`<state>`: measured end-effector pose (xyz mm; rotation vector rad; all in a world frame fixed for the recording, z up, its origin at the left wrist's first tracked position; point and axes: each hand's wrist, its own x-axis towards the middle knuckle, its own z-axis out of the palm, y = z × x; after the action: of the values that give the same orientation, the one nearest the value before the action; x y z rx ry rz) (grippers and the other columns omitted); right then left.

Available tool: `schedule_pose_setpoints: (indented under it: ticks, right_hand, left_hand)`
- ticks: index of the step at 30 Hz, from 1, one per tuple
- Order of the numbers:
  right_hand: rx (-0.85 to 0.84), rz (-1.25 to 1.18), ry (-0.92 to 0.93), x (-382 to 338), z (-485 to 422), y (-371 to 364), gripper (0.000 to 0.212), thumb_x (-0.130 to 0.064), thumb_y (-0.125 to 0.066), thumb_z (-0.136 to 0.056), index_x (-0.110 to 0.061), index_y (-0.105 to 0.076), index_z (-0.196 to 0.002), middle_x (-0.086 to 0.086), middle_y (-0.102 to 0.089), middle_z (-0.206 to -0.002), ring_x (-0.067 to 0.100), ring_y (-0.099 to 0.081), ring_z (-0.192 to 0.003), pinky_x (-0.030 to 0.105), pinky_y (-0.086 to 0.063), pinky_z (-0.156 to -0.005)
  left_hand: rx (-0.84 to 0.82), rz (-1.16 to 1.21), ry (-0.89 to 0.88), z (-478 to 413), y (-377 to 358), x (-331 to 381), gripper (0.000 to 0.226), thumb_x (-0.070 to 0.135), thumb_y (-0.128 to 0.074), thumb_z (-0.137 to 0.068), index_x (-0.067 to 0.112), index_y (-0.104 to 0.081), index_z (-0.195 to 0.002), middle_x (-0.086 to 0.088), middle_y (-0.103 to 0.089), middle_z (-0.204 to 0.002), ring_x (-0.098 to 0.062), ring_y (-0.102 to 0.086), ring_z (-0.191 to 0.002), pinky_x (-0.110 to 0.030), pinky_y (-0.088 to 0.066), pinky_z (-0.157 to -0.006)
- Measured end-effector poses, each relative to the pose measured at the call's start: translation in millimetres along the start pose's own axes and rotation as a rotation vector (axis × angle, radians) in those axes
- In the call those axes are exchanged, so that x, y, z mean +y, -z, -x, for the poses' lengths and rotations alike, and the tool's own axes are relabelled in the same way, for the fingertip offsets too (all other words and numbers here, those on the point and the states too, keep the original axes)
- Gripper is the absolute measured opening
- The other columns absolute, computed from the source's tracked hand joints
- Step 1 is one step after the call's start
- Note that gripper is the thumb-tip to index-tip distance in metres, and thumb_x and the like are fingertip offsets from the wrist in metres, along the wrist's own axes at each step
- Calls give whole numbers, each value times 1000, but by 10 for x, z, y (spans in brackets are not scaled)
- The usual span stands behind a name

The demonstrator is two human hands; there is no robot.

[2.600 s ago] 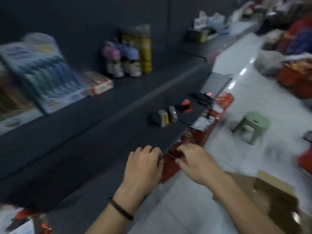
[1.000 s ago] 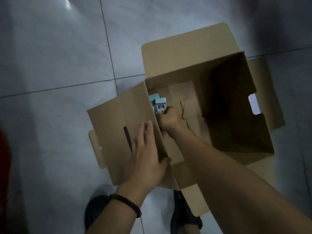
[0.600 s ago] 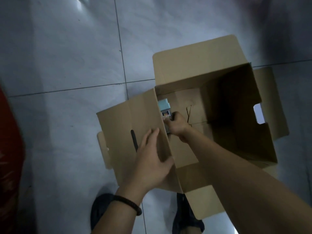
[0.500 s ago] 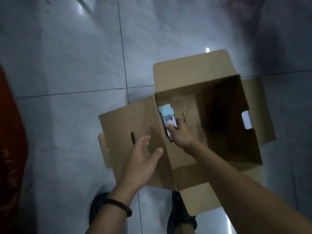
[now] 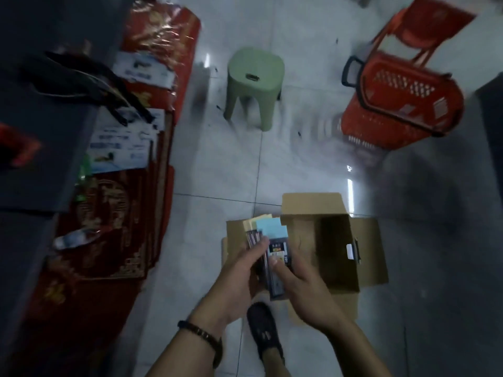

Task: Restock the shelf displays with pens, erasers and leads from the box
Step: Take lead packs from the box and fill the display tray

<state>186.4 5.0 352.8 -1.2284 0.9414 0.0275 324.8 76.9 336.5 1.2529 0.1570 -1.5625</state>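
Two hands gripping one bunch of packs (image 5: 269, 240) together above the open box (image 5: 332, 240): left hand (image 5: 239, 276) wrapped round the left side, right hand (image 5: 296, 281) pinching the front pack. Maybe three or four packs, hard to count. Blurry print, lower ends hidden behind fingers.

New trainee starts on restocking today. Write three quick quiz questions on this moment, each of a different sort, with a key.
1. True or false: both hands hold the packets above the cardboard box.
2. Which stands farther from the person? A) green stool B) the box
3. Fill in: the left hand wears a dark ____ at the wrist.

Key: 1 true; 2 A; 3 bracelet. The right hand grips the front packet.
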Motion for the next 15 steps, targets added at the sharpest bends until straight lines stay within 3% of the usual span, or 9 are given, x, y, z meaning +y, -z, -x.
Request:
schedule_pose_setpoints:
  ticks: [3, 6, 9, 12, 15]
  right_hand:
    - [-35, 191, 131, -658, 474, -385, 37, -52, -44, -108, -47, -49, -144, -18, -63, -130, 1, -62, -123, 26, -58, -95]
    - [-2, 493, 291, -1196, 852, -773, 30, -52, -45, -108, -37, -50, -133, -15, -51, -119, -7, -51, -110, 10, -44, -82]
    - [-80, 457, 401, -1533, 1213, -1259, 16, -38, -61, -105, -34, -49, -115, -12, -57, -106, 1, -58, -94, 19, -48, -74]
    - [-228, 450, 447, -1766, 1479, -1733, 20, -32, -69, -100, -35, -53, -111, -11, -68, -100, 6, -66, -90, 42, -57, -81]
    - [-385, 475, 472, -1952, 1739, -2210, 25, -32, -77, -94, -34, -60, -111, -12, -74, -100, 6, -71, -90, 47, -60, -86]
  left_hand:
    - [54, 72, -139, 868, -64, 369, 44, 28, -68, -92, 13, -69, -133, -19, -73, -129, -30, -73, -110, -42, -62, -90]
    - [139, 138, -286, 1705, 4, 556, 45, 29, -69, -96, 13, -65, -138, -20, -71, -134, -35, -69, -123, -48, -58, -100]
    - [248, 232, -420, 2526, 163, 587, 44, 23, -66, -97, 19, -63, -142, -18, -71, -134, -37, -69, -123, -50, -60, -95]
    - [328, 297, -516, 3291, 308, 576, 43, 21, -67, -96, 24, -65, -139, -16, -73, -131, -37, -72, -119, -52, -61, -88]
    - [413, 340, -612, 3952, 498, 370, 38, 18, -64, -101, 25, -64, -139, -15, -72, -134, -40, -71, -119, -60, -60, -85]
